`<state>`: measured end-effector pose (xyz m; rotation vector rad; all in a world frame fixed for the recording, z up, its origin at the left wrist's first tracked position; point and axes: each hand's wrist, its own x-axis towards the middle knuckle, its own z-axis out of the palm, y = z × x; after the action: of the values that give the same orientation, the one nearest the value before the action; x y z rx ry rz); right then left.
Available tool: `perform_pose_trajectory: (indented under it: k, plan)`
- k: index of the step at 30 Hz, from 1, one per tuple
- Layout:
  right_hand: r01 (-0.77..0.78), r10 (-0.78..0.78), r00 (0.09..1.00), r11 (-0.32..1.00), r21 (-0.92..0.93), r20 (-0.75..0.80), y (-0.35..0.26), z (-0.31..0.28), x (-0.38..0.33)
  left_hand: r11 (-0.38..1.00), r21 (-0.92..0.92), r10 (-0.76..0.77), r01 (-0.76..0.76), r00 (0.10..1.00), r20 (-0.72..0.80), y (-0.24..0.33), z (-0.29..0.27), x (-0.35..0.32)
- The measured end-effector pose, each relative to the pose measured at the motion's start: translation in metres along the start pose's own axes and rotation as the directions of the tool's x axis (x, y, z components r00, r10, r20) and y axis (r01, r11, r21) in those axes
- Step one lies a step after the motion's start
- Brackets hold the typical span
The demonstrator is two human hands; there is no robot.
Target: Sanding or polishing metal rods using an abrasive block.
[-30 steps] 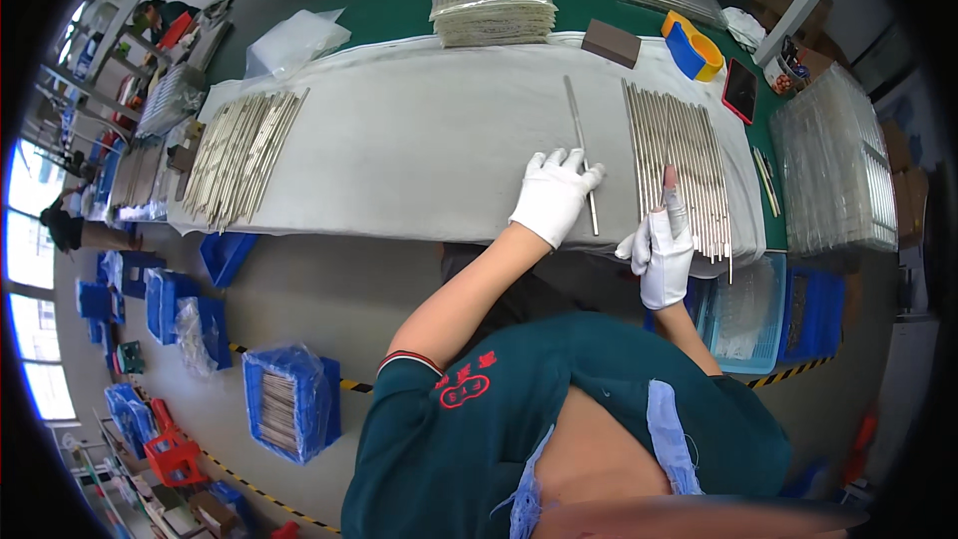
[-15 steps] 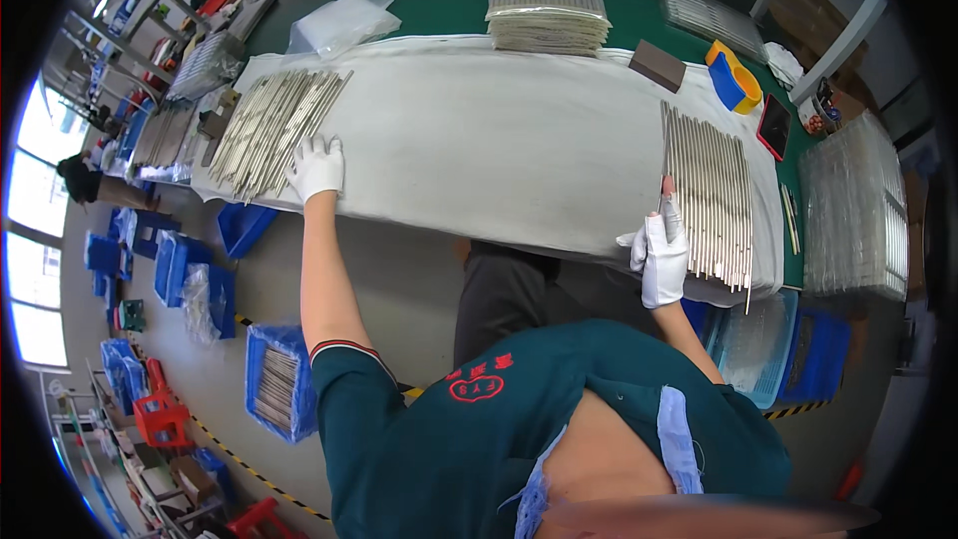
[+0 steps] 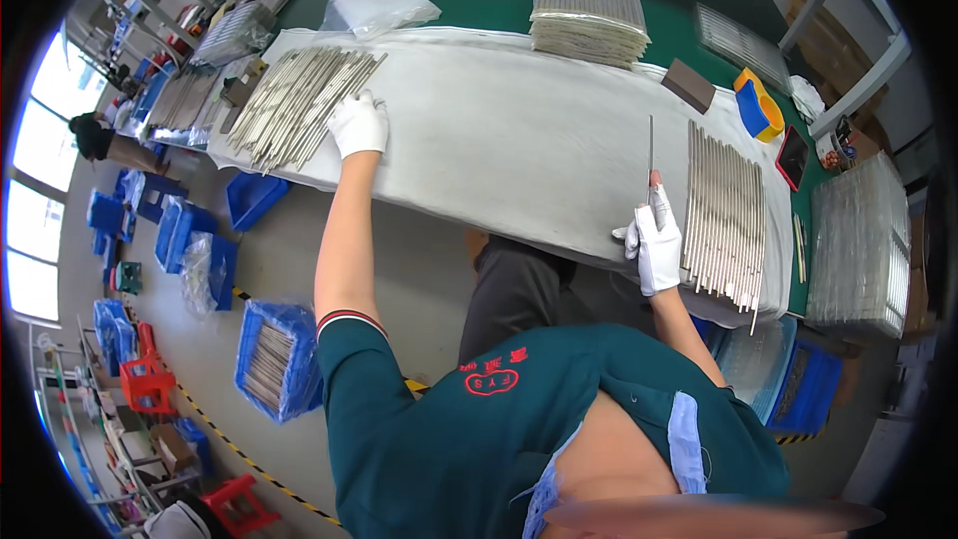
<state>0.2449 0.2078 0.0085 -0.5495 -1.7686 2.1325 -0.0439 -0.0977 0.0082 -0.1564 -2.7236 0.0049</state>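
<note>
My right hand, in a white glove with a bare fingertip showing, grips a thin metal rod. The rod points away from me, a little left of a neat row of similar rods. My gloved left hand is at the right edge of a looser, slanting pile of metal rods. Its fingers are curled, and whatever they may hold is hidden. Both groups of rods lie on a white cloth over the green table.
At the back stands a stack of clear ribbed trays, with plastic bags to its left. A brown block, a blue and yellow tape dispenser and a phone sit at right. A lined blue bin holds rods on the floor.
My right hand has drawn the rod left, apart from the right-hand row. The fingers of my left hand have curled in at the pile. The whole view has shifted slightly.
</note>
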Motion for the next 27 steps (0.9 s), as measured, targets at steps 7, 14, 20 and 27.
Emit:
perform_pose_trajectory:
  k: [7, 14, 20, 27]
  plan:
    - [0.017, -0.017, 1.000, 0.999, -0.050, -0.003, 0.001, 0.002, -0.003, 0.977, 0.160, -0.135, 0.139, 0.990, -0.035, -0.018, 0.041, 0.006]
    - [0.040, -0.041, 0.999, 0.998, -0.047, -0.006, -0.003, 0.005, -0.006, 0.999, 0.047, 0.026, -0.021, 0.992, -0.123, -0.007, 0.032, 0.004]
    - [0.087, -0.085, 0.996, 0.993, -0.086, 0.025, 0.003, 0.006, -0.004, 0.992, -0.057, 0.122, -0.116, 0.985, 0.125, -0.001, 0.020, 0.020]
    - [0.058, -0.060, 0.998, 0.993, -0.099, -0.021, -0.001, 0.007, -0.004, 0.844, -0.536, 0.121, 0.015, 0.969, 0.217, 0.090, -0.025, -0.056]
